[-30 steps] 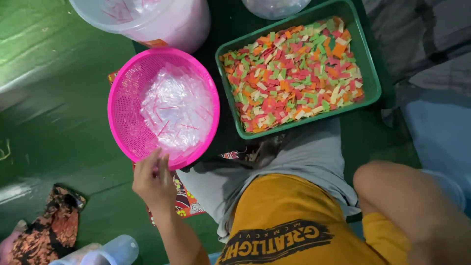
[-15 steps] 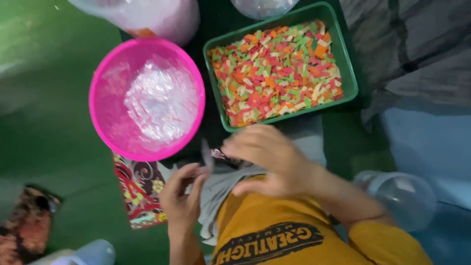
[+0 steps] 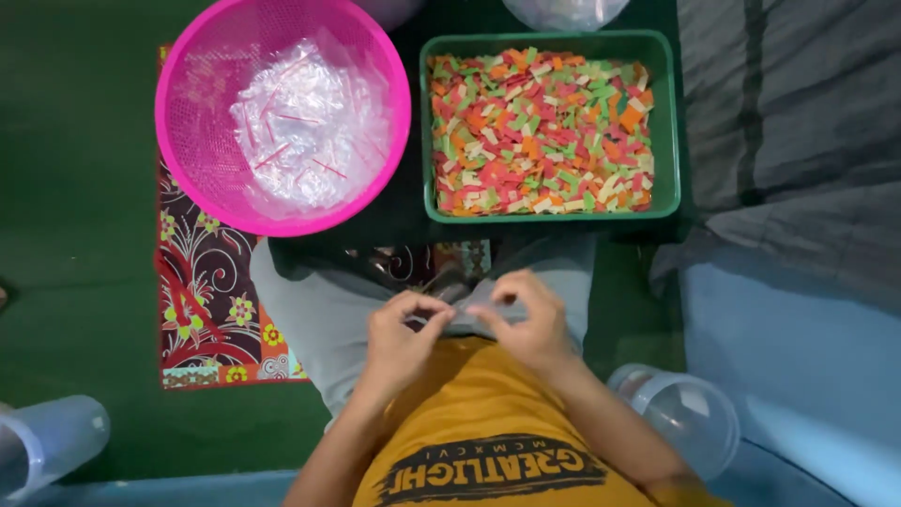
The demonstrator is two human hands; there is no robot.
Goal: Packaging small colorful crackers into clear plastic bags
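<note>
Both my hands meet over my lap, just above my yellow shirt. My left hand (image 3: pixel 399 340) and my right hand (image 3: pixel 527 319) each pinch an edge of a small clear plastic bag (image 3: pixel 462 310), which is hard to make out against the grey shorts. Ahead on the left stands a pink mesh basket (image 3: pixel 184 169) holding a heap of clear plastic bags (image 3: pixel 305 127) with thin red strips. To its right is a green tray (image 3: pixel 670 122) full of small red, green, orange and cream snack pieces (image 3: pixel 540 131).
A red flowered mat (image 3: pixel 202 300) lies under the basket on the green floor (image 3: pixel 75 235). One clear plastic jar (image 3: pixel 683 415) lies by my right elbow, another (image 3: pixel 47 443) at the lower left. A grey blanket (image 3: pixel 788 141) covers the right side.
My left hand left the basket rim and came back to my lap with a clear bag. My right hand joined it, and both now pinch the bag. The view shifted toward me.
</note>
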